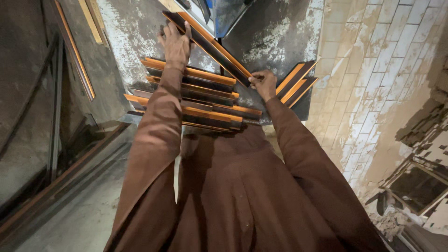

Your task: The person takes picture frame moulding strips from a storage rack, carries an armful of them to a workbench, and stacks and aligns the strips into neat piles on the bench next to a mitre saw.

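Observation:
Both of my hands hold one long dark moulding strip with an orange edge [212, 46], which lies slanted over a worn metal table [126, 32]. My left hand [176, 44] grips its far end. My right hand [263, 84] pinches its near end. Below the strip lies a stack of similar cut strips [196, 100], laid side by side. Two shorter pieces [298, 84] lie to the right of my right hand.
Long strips [74, 56] lean at the left, beside dark rails near the floor. A tiled wall [373, 70] with peeling plaster rises on the right. A dark framed box [415, 186] sits at the lower right.

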